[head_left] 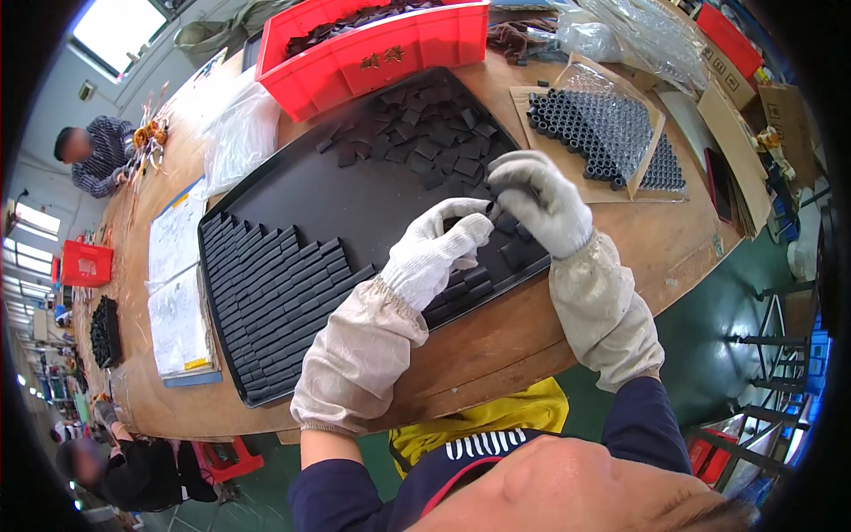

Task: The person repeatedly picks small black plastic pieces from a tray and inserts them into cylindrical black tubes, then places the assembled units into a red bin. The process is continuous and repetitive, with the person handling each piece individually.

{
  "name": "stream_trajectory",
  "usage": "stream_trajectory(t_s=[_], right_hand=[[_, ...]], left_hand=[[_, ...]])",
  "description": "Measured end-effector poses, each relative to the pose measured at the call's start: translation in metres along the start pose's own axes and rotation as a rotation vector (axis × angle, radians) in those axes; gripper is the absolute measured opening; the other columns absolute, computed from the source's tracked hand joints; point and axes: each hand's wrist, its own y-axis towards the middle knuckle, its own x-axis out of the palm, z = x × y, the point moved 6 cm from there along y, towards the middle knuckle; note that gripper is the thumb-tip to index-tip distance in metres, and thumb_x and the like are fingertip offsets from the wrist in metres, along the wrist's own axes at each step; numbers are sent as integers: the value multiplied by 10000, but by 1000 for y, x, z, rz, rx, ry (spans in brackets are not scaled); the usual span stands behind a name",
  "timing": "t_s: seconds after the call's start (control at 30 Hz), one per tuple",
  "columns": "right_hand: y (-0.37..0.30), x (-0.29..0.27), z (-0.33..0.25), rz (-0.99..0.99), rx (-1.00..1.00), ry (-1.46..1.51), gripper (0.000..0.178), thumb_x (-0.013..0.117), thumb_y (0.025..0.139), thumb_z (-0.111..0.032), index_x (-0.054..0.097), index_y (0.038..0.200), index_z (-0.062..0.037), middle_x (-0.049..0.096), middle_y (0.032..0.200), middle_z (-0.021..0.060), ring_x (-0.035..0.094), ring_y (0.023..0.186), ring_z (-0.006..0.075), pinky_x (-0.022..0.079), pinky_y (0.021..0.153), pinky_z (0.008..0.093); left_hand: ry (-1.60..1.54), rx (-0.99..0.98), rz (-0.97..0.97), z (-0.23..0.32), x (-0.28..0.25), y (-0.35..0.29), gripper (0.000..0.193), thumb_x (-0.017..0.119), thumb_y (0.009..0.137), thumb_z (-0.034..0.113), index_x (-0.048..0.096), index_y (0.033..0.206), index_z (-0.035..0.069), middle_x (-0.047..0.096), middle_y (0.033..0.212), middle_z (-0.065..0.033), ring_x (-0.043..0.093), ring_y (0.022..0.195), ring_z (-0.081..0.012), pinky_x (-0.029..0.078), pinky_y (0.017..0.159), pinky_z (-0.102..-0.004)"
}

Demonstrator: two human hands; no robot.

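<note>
head (567, 483) bottom-centre, pinching black piece (490, 208) in left hand (433, 248), right hand (548, 202) grip unclear, with tubes (279, 310) rowed centre-left, squares (427, 148) seemingly pending upper-centre.

A wooden table (483, 355) carries a black tray (355, 199).

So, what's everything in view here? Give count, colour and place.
Table: one, brown, centre
Tray: one, black, on table
Flat pieces: many, black, tray's far right
Cylindrical pieces: many, black, tray's left and near side
Bin: one, red, beyond tray
Short tubes: many, dark, right of tray
Cardboard: several, brown, far right
Papers: several, white, left of tray
Clear plastic: count unclear, beside bin
Crate: one, red, far left
Box: one, black, far left
Other people: two, dark tops, left
Background: more, indistinct
Left hand: one, white glove, over tray
Right hand: one, white glove, over tray
</note>
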Motion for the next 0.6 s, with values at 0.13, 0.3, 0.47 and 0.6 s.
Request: stream_trajectory(t_s=[0.13,0.3,0.47,0.6], right_hand=[[10,-39,14,220,-137,-820,148,723,826,-159,674,964,-139,677,926,64,643,885,293,490,810,415],[-4,-84,58,98,190,-1041,140,724,836,-223,660,938,-153,671,919,65,654,887,281,509,811,430],[-9,-80,64,-56,297,-1227,163,737,816,-216,650,947,-175,660,928,51,656,901,272,510,815,425],[-13,-81,76,-36,286,-1314,169,725,815,-201,649,965,-192,647,941,39,652,910,269,509,821,424]], left_hand=[[-86,4,7,-7,-5,6,315,684,964,203,620,1211,19,583,855,2,499,713,-48,438,627,-203],[-99,16,53,-6,-5,5,275,679,968,201,632,1179,31,578,849,8,497,718,-48,436,629,-200],[-120,11,121,-1,-4,3,280,681,969,219,641,1181,40,585,868,12,511,742,-45,443,640,-192],[-91,5,41,-6,-6,6,313,679,970,225,636,1225,49,598,901,13,524,760,-45,451,647,-190]])
